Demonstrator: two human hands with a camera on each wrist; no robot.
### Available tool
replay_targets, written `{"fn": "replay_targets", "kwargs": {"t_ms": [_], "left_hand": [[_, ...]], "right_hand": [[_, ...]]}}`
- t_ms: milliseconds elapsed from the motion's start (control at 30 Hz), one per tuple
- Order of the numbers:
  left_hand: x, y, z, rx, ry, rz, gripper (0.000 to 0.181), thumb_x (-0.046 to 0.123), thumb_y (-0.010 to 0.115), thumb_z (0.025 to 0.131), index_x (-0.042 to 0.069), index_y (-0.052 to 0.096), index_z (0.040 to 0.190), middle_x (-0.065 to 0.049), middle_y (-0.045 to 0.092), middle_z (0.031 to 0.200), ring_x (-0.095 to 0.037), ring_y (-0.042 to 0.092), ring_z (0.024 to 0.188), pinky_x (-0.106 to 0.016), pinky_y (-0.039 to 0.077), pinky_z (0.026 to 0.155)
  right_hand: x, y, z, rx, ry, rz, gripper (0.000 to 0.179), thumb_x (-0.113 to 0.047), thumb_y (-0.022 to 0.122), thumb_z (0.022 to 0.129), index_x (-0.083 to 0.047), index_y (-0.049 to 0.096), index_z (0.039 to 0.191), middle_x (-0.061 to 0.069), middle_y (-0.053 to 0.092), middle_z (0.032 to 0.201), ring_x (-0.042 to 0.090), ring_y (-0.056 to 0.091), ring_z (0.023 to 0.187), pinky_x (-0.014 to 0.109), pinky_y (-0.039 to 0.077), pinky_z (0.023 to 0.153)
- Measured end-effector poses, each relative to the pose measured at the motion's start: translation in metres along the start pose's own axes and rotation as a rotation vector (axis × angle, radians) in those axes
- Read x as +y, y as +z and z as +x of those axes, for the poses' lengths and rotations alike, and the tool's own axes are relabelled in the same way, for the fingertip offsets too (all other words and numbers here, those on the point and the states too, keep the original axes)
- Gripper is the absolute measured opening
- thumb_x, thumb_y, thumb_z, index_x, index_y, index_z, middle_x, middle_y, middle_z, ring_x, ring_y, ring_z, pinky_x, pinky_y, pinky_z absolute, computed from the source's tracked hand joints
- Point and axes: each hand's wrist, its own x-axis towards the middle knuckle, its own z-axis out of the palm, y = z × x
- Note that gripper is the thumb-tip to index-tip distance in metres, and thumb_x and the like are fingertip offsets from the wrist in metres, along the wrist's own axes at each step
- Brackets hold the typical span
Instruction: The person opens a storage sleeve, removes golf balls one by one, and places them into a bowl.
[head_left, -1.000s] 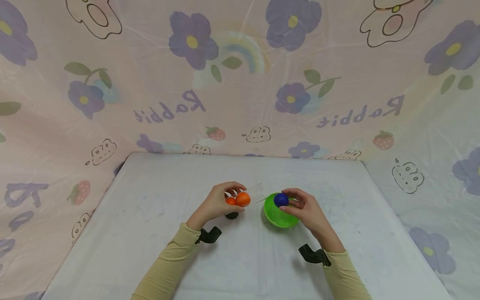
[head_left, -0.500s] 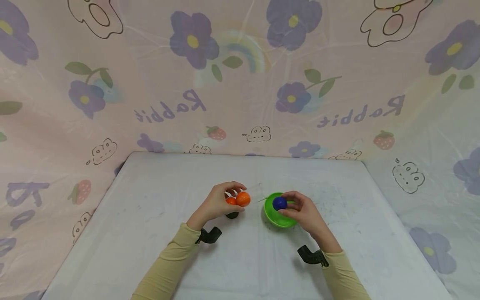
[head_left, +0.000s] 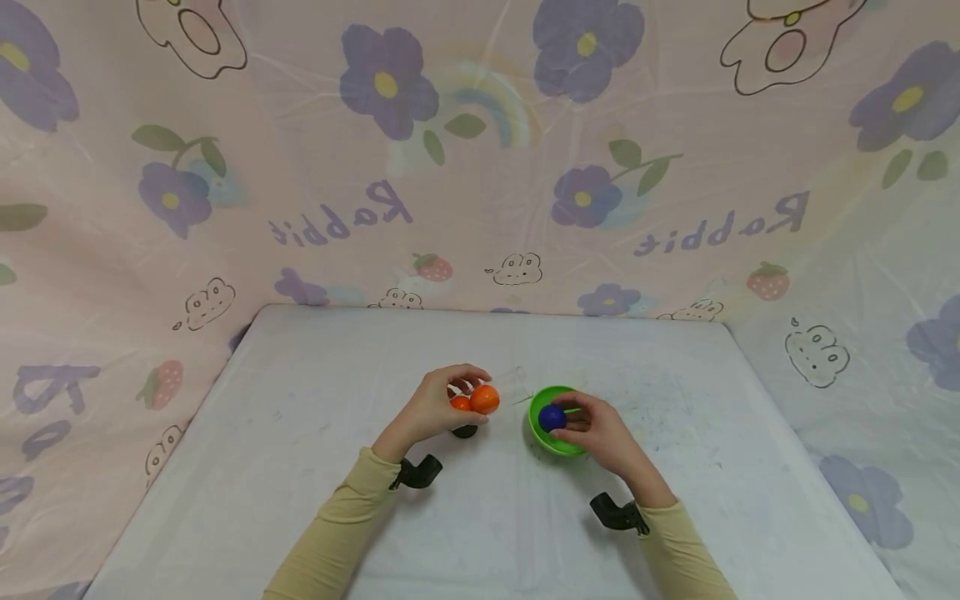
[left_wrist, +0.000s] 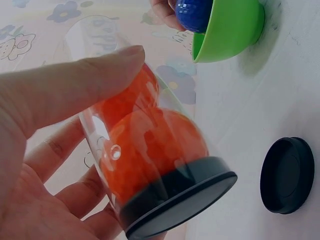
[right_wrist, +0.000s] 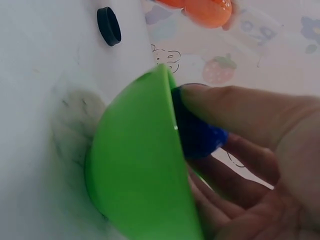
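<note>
My left hand [head_left: 431, 408] grips a clear plastic tube [left_wrist: 87, 37], thumb along one side and fingers behind. Two orange balls sit inside it, the nearer orange ball [left_wrist: 155, 150] close to the black end cap [left_wrist: 182, 202]. The tube is tilted in the left wrist view. With my right hand [head_left: 606, 432] I pinch a dark blue ball [head_left: 552, 417] between thumb and fingers, at the mouth of a green bowl [right_wrist: 140, 160]. Some right fingers reach inside the bowl and are partly hidden by its wall.
A loose black lid [left_wrist: 287, 175] lies on the white table [head_left: 375, 342], between the tube and the bowl in the left wrist view. Dark smudges mark the cloth around the bowl. A printed curtain [head_left: 480, 183] encloses the back and sides.
My right hand has moved slightly left and toward me, bringing the blue ball lower over the bowl. The left hand with the tube has hardly moved.
</note>
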Motion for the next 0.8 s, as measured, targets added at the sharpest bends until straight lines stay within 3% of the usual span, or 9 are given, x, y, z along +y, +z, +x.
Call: {"fn": "replay_targets", "kwargs": {"t_ms": [167, 567, 733, 800], "left_hand": [[-0.0006, 0.0002, 0.0002, -0.003, 0.016, -0.009, 0.048, 0.024, 0.082, 0.060, 0.028, 0.059, 0.103, 0.007, 0.058, 0.095, -0.017, 0.052, 0.085, -0.035, 0.043, 0.074], [-0.0011, -0.0001, 0.0003, -0.011, -0.004, 0.000, 0.049, 0.028, 0.082, 0.059, 0.029, 0.059, 0.102, 0.008, 0.057, 0.094, -0.019, 0.052, 0.086, -0.033, 0.043, 0.074], [0.0002, 0.0003, 0.0003, -0.012, -0.008, -0.017, 0.049, 0.023, 0.083, 0.060, 0.024, 0.059, 0.104, 0.003, 0.058, 0.096, -0.022, 0.052, 0.087, -0.038, 0.043, 0.075], [0.0079, -0.0016, -0.0016, -0.014, -0.007, -0.027, 0.049, 0.018, 0.082, 0.061, 0.020, 0.060, 0.104, -0.002, 0.058, 0.097, -0.026, 0.052, 0.087, -0.041, 0.043, 0.075]], "right_hand": [[0.0096, 0.0030, 0.0040, -0.014, 0.007, -0.100, 0.041, -0.015, 0.072, 0.074, -0.011, 0.056, 0.111, 0.006, 0.058, 0.105, 0.021, 0.059, 0.090, 0.028, 0.049, 0.073], [0.0085, 0.0074, 0.0063, -0.053, 0.015, -0.173, 0.041, -0.012, 0.072, 0.074, -0.007, 0.057, 0.112, 0.008, 0.058, 0.102, 0.023, 0.058, 0.088, 0.029, 0.049, 0.072], [0.0066, 0.0068, 0.0064, -0.015, 0.010, -0.226, 0.039, -0.007, 0.070, 0.075, -0.005, 0.057, 0.112, 0.007, 0.059, 0.101, 0.021, 0.058, 0.089, 0.030, 0.048, 0.074], [0.0040, 0.0053, 0.0060, 0.009, 0.006, -0.242, 0.038, -0.006, 0.068, 0.076, -0.005, 0.057, 0.112, 0.007, 0.060, 0.102, 0.021, 0.058, 0.090, 0.031, 0.048, 0.075]]}}
